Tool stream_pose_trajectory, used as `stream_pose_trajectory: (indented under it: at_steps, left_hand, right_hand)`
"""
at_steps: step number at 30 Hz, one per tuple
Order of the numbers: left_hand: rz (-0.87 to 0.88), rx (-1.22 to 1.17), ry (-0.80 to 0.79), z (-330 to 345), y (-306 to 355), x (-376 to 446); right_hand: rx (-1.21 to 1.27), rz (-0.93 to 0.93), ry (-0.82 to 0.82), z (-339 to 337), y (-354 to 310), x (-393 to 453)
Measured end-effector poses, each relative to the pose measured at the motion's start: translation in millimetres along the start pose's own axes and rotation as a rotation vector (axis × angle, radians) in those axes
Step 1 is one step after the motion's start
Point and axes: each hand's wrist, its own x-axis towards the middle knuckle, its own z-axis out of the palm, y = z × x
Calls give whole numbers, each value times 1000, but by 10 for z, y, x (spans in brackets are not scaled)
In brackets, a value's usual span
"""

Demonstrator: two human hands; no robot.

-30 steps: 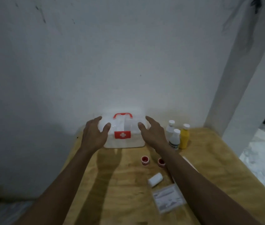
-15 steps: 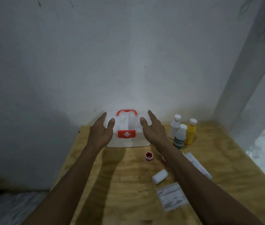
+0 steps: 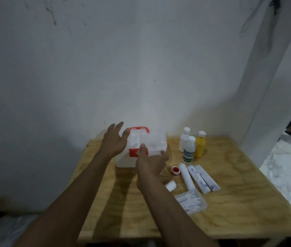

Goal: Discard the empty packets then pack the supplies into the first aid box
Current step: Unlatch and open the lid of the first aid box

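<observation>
Currently your left hand (image 3: pixel 113 139) is raised at the left end of the first aid box (image 3: pixel 141 148), fingers spread and holding nothing, while your right hand (image 3: pixel 150 164) sits in front of the box with fingers loosely open and its thumb on the red latch; whether the other fingers touch the lid cannot be told. The box stands closed at the back of the wooden table (image 3: pixel 239 202) by the wall. Count: three bottles (image 3: pixel 188 150), three long wrapped rolls (image 3: pixel 196 177), one small bandage roll (image 3: pixel 170 185), one red-cored tape roll (image 3: pixel 175 170), one clear packet (image 3: pixel 191 202).

Box (image 3: pixel 141 150) at table (image 3: pixel 230 202) rear; bottles (image 3: pixel 193 147) right of it; rolls (image 3: pixel 198 177) before bottles.
</observation>
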Motion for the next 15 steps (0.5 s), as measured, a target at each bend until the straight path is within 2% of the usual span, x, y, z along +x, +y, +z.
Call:
stream_pose_trajectory:
  at_steps: [3,7,12,15]
  left_hand:
    - [5,78,-73,63,-47,2]
    - [-8,71,-43,103,-83,-10]
    - [-2,51,-18,139,-113,9]
    - [5,37,-8,153,-136,27]
  right_hand:
    - [103,141,21,111,69,20]
    - [133,195,70,202,97,56]
    - [197,233,51,198,136,44]
    - [217,179,72,218,149,68]
